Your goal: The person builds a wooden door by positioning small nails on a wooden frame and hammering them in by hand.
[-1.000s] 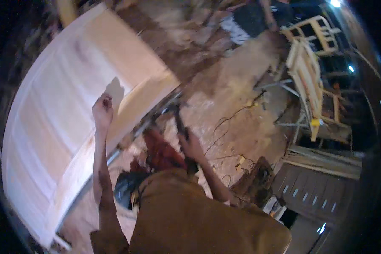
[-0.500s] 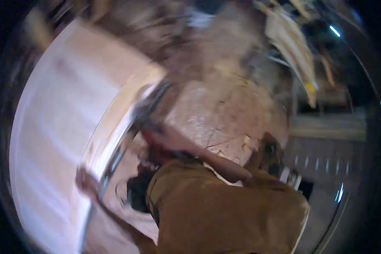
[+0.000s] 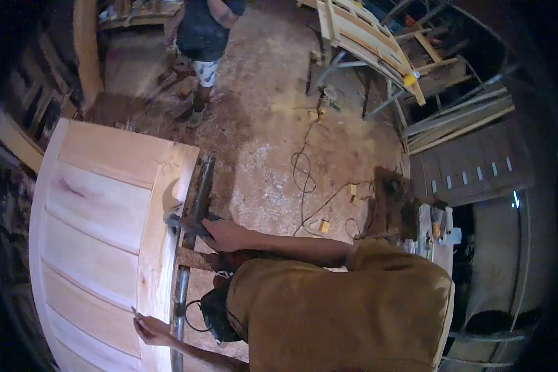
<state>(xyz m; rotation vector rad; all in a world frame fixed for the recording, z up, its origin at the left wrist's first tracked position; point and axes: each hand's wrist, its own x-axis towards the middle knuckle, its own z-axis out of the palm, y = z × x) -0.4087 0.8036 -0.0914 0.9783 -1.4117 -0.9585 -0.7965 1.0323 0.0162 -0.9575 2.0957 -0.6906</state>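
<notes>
Panelled door (image 3: 93,226): pale wood, recessed fields between cross rails; lies under both hands, a metal tube (image 3: 181,286) running along beneath its right edge.
Right hand (image 3: 224,235): just off the door's right edge, about midway along; forearm reaching in nearly level from the right.
Right grip: clenched round the handle of a hammer (image 3: 186,225), whose head sits over the door's border strip; contact with the wood I cannot tell.
Left hand (image 3: 150,330): over the door's right border, nearer the worker than the hammer; forearm coming in from the lower right, fingers bent.
Left grip: pinching a slim, small piece (image 3: 134,312), its end pointing toward the door's far end; exact kind too small to tell.
Worker's garment (image 3: 341,304): brown, beside the door's right edge, back bent forward.
Bench (image 3: 443,255): well apart from the door, to its right, beyond the worker; crowded with small goods.
Tub (image 3: 456,236): pale, at that bench's outer side, farther from the door than the rest; contents I cannot make out.
Orange item (image 3: 436,229): upright among the bench goods, on the door's side of the tub.
Cable (image 3: 304,180): dark, looped over the floor to the door's right.
Co-worker (image 3: 204,37): standing past the door's far end, dark top, patterned shorts.
</notes>
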